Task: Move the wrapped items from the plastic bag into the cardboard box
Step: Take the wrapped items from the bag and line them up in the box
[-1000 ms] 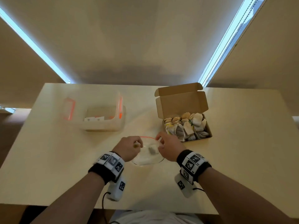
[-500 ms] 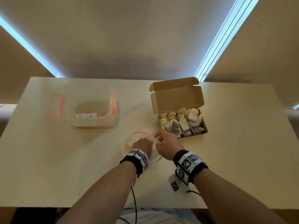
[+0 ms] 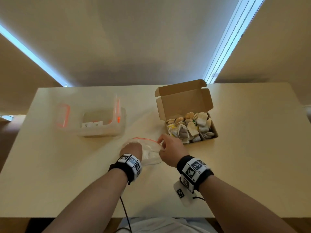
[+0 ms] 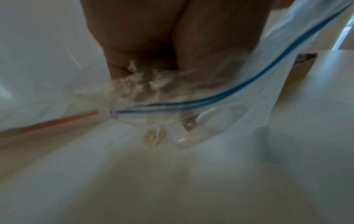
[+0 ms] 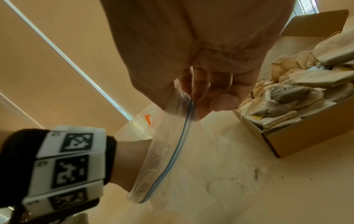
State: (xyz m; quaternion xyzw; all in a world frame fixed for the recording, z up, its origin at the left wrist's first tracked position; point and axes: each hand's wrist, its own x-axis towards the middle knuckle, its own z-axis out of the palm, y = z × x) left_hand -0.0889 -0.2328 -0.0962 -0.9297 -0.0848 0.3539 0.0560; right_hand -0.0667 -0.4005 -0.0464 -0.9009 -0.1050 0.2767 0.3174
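A clear zip plastic bag [image 3: 150, 151] lies on the table near me, its mouth held up. My left hand [image 3: 132, 148] is inside it, fingers hidden in the head view. In the blurred left wrist view, my left hand [image 4: 149, 72] has crinkled plastic at its fingertips, and small wrapped items [image 4: 156, 137] lie ahead in the bag [image 4: 258, 98]. Whether it grips one is unclear. My right hand [image 3: 161, 142] pinches the bag's rim [image 5: 180, 148], also shown by the right hand [image 5: 193, 104]. The open cardboard box [image 3: 183, 103] to the right holds several wrapped items [image 3: 190, 128].
A clear plastic container [image 3: 101, 122] with orange clips stands at the back left of the pale table [image 3: 252, 157]. The box's front wall [image 5: 306, 136] is close to my right hand. Dark crumbs dot the table beside the box.
My left hand let go of the bag's rim and went into the bag, then pushed deeper. My right hand kept its pinch on the rim and lifted it.
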